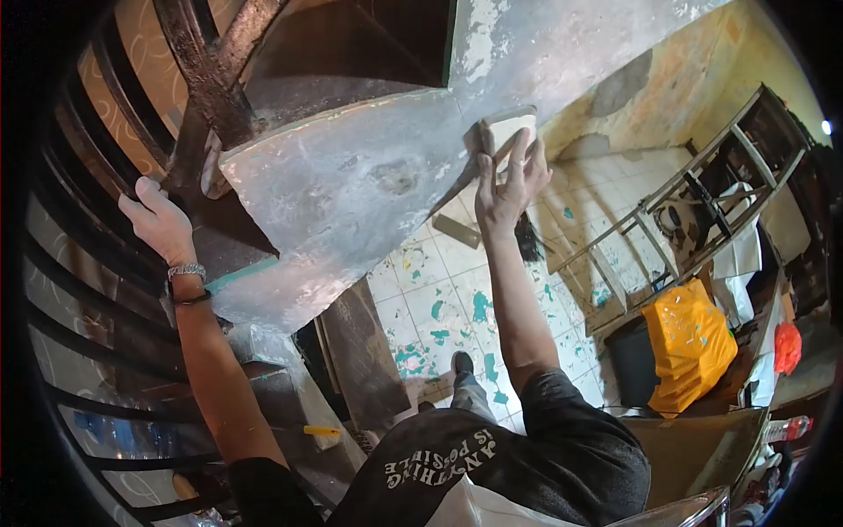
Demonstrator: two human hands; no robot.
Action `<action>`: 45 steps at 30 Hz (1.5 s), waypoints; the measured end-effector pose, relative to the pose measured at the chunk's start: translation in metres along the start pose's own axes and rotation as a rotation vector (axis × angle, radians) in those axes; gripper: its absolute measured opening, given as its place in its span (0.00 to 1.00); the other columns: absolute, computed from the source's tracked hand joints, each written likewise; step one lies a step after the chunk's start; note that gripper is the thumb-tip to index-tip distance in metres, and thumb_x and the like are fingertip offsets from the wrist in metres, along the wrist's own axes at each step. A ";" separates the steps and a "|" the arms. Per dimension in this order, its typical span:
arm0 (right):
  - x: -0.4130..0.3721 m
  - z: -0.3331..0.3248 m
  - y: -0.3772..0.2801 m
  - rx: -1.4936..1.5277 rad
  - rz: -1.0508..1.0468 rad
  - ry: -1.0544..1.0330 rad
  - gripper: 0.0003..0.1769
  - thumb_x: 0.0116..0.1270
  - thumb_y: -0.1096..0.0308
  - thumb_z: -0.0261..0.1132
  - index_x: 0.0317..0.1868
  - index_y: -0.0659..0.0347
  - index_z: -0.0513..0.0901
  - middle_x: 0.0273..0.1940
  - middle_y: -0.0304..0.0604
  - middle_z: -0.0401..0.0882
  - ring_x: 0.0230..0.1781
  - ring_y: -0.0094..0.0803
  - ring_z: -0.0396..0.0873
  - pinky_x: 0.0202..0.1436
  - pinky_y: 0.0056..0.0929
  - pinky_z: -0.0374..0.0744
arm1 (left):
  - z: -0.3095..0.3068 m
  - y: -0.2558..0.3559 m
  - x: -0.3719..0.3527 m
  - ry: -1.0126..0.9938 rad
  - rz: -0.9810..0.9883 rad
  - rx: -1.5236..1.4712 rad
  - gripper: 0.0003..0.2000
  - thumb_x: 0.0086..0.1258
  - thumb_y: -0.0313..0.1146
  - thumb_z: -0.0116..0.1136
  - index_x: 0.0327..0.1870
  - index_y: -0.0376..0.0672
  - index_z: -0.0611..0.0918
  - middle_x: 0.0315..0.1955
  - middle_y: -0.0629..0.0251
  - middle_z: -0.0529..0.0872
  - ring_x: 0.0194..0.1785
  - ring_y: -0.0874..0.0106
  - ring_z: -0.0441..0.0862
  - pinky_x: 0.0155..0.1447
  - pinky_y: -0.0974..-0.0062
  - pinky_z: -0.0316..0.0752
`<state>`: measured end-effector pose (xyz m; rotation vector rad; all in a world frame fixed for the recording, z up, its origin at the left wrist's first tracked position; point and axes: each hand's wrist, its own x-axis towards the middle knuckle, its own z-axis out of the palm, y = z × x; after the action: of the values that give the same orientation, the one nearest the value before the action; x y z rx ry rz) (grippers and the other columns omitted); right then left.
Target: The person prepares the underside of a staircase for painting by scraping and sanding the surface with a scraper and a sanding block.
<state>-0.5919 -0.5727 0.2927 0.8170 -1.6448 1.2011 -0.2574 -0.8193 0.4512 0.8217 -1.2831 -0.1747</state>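
Note:
My right hand is closed around a pale rectangular sanding block, its fingers over the top face. The block is against the grey, patchy side wall of the staircase, near its lower edge. On the left, my left hand has its fingers apart beside the dark stair railing. It appears to rest at the edge of a dark step, though its palm side is hidden. A chain bracelet and a dark band circle that wrist.
Far below lies a white tiled floor scattered with green paint flakes. A ladder leans at the right, near an orange bag. A yellow-handled tool lies on a ledge at lower left. Dark railing bars curve along the left.

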 end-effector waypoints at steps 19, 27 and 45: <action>-0.032 0.006 -0.084 0.091 -0.768 -0.242 0.27 0.69 0.60 0.59 0.68 0.28 0.74 0.66 0.30 0.74 0.66 0.29 0.73 0.80 0.69 0.33 | -0.007 -0.001 0.000 -0.066 0.028 -0.008 0.24 0.78 0.48 0.48 0.53 0.29 0.74 0.36 0.49 0.86 0.39 0.58 0.85 0.47 0.63 0.78; 0.011 0.025 -0.055 -0.043 -0.623 -0.030 0.33 0.58 0.55 0.72 0.66 0.36 0.76 0.62 0.44 0.75 0.55 0.39 0.77 0.77 0.74 0.44 | -0.003 -0.003 0.002 -0.025 0.043 -0.003 0.24 0.79 0.48 0.49 0.52 0.28 0.72 0.36 0.40 0.86 0.41 0.48 0.85 0.45 0.58 0.78; -0.045 0.043 -0.106 0.006 -1.122 -0.208 0.38 0.68 0.61 0.61 0.76 0.26 0.61 0.76 0.34 0.64 0.72 0.34 0.66 0.79 0.72 0.44 | -0.004 -0.020 0.006 -0.031 0.173 0.073 0.24 0.78 0.46 0.51 0.57 0.29 0.72 0.38 0.40 0.85 0.43 0.44 0.82 0.47 0.53 0.75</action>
<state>-0.4939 -0.6459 0.2825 1.5979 -1.0044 0.3210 -0.2454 -0.8353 0.4434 0.7683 -1.3896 -0.0030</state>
